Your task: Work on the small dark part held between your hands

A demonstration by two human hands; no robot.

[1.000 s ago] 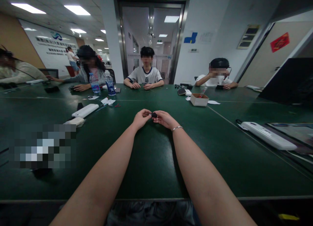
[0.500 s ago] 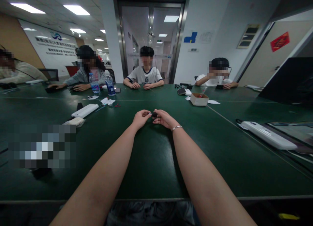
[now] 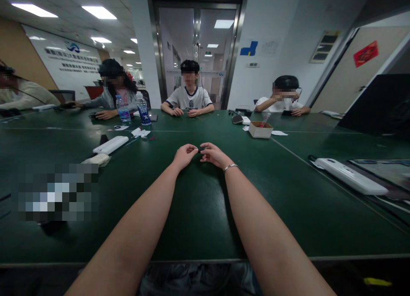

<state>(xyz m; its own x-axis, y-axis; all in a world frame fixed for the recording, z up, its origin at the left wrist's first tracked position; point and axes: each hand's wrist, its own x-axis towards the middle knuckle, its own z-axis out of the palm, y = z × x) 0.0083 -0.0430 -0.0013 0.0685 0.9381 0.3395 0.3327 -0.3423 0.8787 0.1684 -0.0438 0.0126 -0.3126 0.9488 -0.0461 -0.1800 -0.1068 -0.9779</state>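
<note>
Over the green table (image 3: 198, 210), my two hands meet around a small dark object (image 3: 200, 150), too small and too covered by fingers to name. My left hand (image 3: 185, 155) is closed, with thumb and fingertips pinched at the object's left end. From the other side, my right hand (image 3: 213, 154) has its fingers curled at the right end, and a silver bracelet (image 3: 231, 167) circles that wrist. Most of the object's right part is hidden behind the right fingers.
Left on the table lie a white power bank (image 3: 111, 145), paper scraps (image 3: 140, 133) and a bottle (image 3: 143, 110). A small open box (image 3: 260, 130) stands ahead to the right, with another white device (image 3: 352, 176) nearer. Several people sit across, including a person in a white T-shirt (image 3: 191, 100).
The fingers of my right hand have shifted slightly around the small dark object, and less of it shows. My left hand keeps its pinch in the same place.
</note>
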